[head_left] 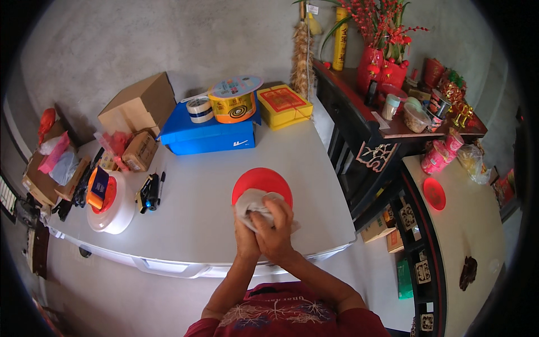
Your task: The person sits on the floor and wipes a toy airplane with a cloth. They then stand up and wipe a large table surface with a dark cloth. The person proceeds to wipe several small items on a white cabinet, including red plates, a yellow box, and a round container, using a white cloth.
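Note:
Both hands are together near the front of the white tabletop, around a bunched whitish cloth (pixel 251 200). My right hand (pixel 275 229) is closed on it, with curled fingers pressing into its folds. From the left side, my left hand (pixel 245 238) cups the same cloth; its fingertips are mostly hidden. Just beyond the hands is a round red plate (pixel 261 178), its near part covered by cloth and fingers. I cannot tell whether the cloth touches the plate.
At the back of the white table (pixel 196 208) stand a blue shoebox (pixel 208 137) bearing tape and a round yellow tub, a yellow box (pixel 285 106) and a cardboard box (pixel 137 104). A white lidded container (pixel 119 216) and pens (pixel 150 192) lie left. A dark cabinet (pixel 342 106) borders the right.

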Tool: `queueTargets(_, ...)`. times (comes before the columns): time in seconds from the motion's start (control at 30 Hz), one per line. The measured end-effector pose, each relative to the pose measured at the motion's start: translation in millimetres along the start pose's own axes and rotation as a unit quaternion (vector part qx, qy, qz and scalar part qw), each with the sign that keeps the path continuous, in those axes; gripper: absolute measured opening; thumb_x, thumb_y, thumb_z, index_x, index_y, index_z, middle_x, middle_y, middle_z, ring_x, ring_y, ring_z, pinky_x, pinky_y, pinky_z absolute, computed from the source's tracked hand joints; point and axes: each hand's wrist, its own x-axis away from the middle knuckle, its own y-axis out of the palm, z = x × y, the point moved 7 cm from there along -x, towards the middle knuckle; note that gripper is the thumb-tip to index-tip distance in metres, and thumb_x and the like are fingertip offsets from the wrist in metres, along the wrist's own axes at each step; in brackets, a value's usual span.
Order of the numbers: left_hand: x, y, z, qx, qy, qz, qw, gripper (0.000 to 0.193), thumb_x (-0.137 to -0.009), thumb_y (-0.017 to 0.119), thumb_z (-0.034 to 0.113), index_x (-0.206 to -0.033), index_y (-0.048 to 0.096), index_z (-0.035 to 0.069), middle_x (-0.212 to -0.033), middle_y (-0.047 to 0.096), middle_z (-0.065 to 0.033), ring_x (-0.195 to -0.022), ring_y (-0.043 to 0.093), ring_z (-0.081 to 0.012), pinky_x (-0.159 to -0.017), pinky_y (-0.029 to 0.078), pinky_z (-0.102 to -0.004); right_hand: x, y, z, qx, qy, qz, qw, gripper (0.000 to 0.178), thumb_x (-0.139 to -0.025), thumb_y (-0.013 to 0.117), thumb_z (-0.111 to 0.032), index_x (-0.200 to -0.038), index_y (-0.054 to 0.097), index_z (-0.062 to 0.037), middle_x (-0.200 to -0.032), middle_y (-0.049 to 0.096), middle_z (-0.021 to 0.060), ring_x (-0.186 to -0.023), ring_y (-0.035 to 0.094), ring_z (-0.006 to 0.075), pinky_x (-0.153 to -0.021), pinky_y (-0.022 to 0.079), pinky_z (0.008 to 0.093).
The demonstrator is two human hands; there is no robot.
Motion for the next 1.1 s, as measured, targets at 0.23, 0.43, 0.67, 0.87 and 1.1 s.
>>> queueTargets(0.23, 18.1, 21.6, -3.9, 0.081, -0.033, -0.074, 0.993, 0.059, -0.101, 0.024, 0.048, -0.141, 0.030, 0.005, -0.140, 0.041, -0.0140, -0.129, 0.042, -0.0260, -0.107, 0.036, -0.0412, -64.2, 9.5, 36.9, 0.071, 0.065, -0.050, 0.994, 0.031, -0.079, 0.065, -0.009, -0.110, 0.064, -0.0096, -0.126, 0.047, 0.0134, -0.116, 0.043, 0.0337, -0.093, 0.038, 0.0462)
queueTargets(0.43, 14.9, 17.0, 6.6, 0.102, 0.003, -0.063, 0.993, 0.067, -0.099, 0.021, 0.056, -0.142, 0.030, 0.006, -0.141, 0.039, -0.0116, -0.132, 0.037, -0.0252, -0.108, 0.034, -0.0398, -61.0, 24.4, 23.0, 0.031, 0.044, -0.099, 0.994, 0.034, -0.076, 0.064, -0.006, -0.110, 0.063, -0.0097, -0.126, 0.046, 0.0116, -0.119, 0.041, 0.0346, -0.091, 0.038, 0.0463)
queueTargets(0.67, -5.1, -18.4, 12.9, 0.263, -0.014, -0.162, 0.951, 0.057, -0.097, 0.034, 0.056, -0.122, 0.052, 0.007, -0.119, 0.056, -0.0080, -0.109, 0.054, -0.0225, -0.095, 0.045, -0.0360, 6.0, 18.2, -26.2, -0.006, -0.043, -0.043, 0.998, 0.021, -0.075, 0.068, -0.013, -0.096, 0.069, -0.0131, -0.125, 0.050, 0.0072, -0.115, 0.043, 0.0310, -0.091, 0.039, 0.0439)
queueTargets(0.87, 4.6, -5.2, 2.8, 0.198, -0.061, 0.004, 0.978, 0.053, -0.100, 0.031, 0.049, -0.132, 0.045, 0.009, -0.129, 0.050, -0.0078, -0.118, 0.049, -0.0227, -0.101, 0.041, -0.0377, -11.7, 13.7, 9.1, 0.040, 0.017, -0.060, 0.997, 0.027, -0.077, 0.062, -0.008, -0.103, 0.067, -0.0067, -0.124, 0.049, 0.0140, -0.114, 0.045, 0.0334, -0.097, 0.036, 0.0447)
queueTargets(1.1, 14.0, 16.8, 18.3, 0.174, -0.074, -0.043, 0.981, 0.066, -0.097, 0.031, 0.057, -0.143, 0.030, 0.010, -0.143, 0.037, -0.0101, -0.131, 0.038, -0.0282, -0.107, 0.034, -0.0454, -7.3, 18.6, 128.0, -0.022, 0.306, -0.039, 0.951, 0.035, -0.087, 0.052, -0.009, -0.119, 0.054, 0.0037, -0.125, 0.045, 0.0246, -0.113, 0.042, 0.0403, -0.099, 0.034, 0.0459)
